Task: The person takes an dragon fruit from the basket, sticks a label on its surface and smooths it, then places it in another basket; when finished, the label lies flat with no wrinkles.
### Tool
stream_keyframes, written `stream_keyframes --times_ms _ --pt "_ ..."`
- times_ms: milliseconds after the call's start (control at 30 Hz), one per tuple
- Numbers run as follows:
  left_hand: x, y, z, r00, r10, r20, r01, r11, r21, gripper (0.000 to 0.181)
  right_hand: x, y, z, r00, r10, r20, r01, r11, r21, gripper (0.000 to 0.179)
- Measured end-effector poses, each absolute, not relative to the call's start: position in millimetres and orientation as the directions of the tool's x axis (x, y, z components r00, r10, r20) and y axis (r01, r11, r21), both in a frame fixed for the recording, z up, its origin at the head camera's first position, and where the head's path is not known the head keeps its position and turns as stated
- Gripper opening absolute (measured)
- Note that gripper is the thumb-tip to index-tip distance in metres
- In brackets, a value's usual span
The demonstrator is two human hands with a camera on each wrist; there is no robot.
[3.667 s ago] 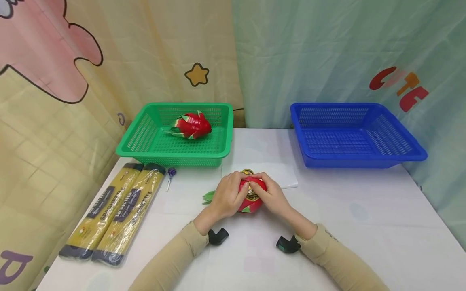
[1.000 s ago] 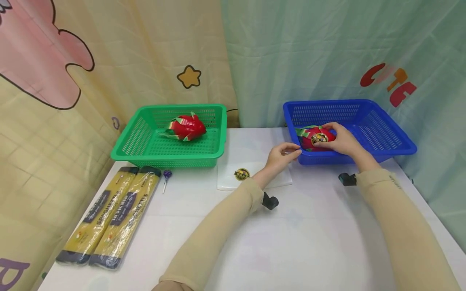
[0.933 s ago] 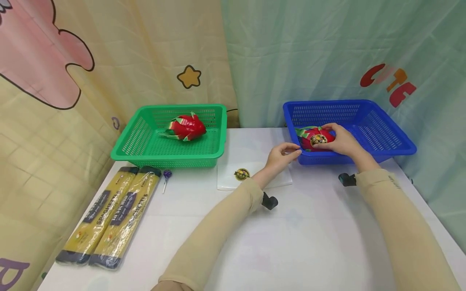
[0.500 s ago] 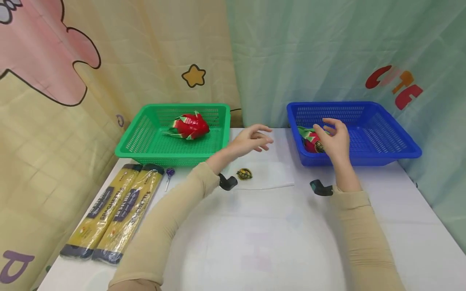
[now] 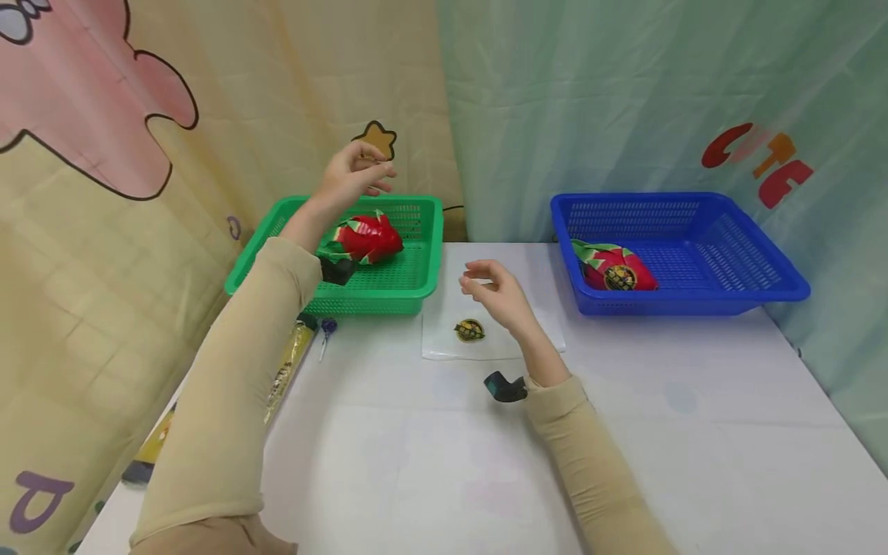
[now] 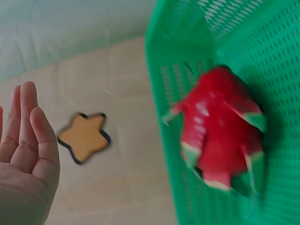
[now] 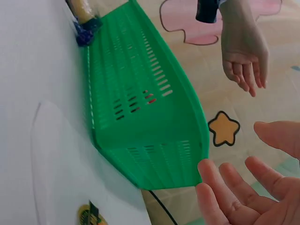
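Observation:
My left hand (image 5: 350, 177) is raised over the green basket (image 5: 368, 305), fingers loosely bent and holding nothing. Below it in the basket lies a red dragon fruit (image 6: 218, 126) with green-tipped scales. Around the middle of the table my right hand (image 5: 501, 297) hovers over a flat white sheet (image 5: 444, 351), its fingers relaxed and nothing in them. That sheet bears a round black-and-gold sticker (image 5: 469, 330). A second dragon fruit (image 5: 603, 259), with a similar sticker (image 5: 620, 277) on its side, lies at the left end of the blue basket (image 5: 694, 299).
Yellow spaghetti packs (image 5: 286, 370) lie at the left table edge, mostly covered by the left sleeve. Beside them is a purple-headed lollipop (image 5: 329, 327). Curtains (image 5: 506, 116) hang behind both baskets. A black camera mount (image 5: 505, 387) projects from the right wrist.
Both hands gripped a dragon fruit over the table; it then went into the blue basket and the right hand let go. Since then both hands have moved left, the left one rising over the green basket.

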State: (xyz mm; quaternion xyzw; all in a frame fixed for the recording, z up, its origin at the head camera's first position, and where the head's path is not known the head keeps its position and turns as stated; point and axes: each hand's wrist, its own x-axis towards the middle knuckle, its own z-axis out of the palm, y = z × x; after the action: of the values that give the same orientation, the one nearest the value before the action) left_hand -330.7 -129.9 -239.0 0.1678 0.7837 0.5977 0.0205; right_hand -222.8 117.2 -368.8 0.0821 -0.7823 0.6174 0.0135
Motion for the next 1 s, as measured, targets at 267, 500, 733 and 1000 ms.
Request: stream_keyframes --times_ms 267,500,733,1000 --pt "-346 -169 -286 -0.983 0.149 0.103 0.139 0.254 0.957 0.035 -221 80 -394 -0.989 -0.114 0.096 -0.120 0.225 -0.967 0.040" --pt "-348 -182 -315 -0.989 0.137 0.049 0.096 0.363 0.927 0.032 -222 69 -405 -0.981 -0.098 0.167 -0.183 0.185 -0.965 0.034" --pt "-346 -184 -337 -0.985 0.175 0.009 0.081 0.409 0.909 0.033 -223 63 -410 -0.972 -0.134 0.194 -0.215 0.157 -0.964 0.033" --pt "-346 -187 -361 -0.985 0.175 -0.013 0.070 0.457 0.887 0.034 -225 60 -412 -0.970 -0.123 0.208 -0.226 0.150 -0.963 0.031"
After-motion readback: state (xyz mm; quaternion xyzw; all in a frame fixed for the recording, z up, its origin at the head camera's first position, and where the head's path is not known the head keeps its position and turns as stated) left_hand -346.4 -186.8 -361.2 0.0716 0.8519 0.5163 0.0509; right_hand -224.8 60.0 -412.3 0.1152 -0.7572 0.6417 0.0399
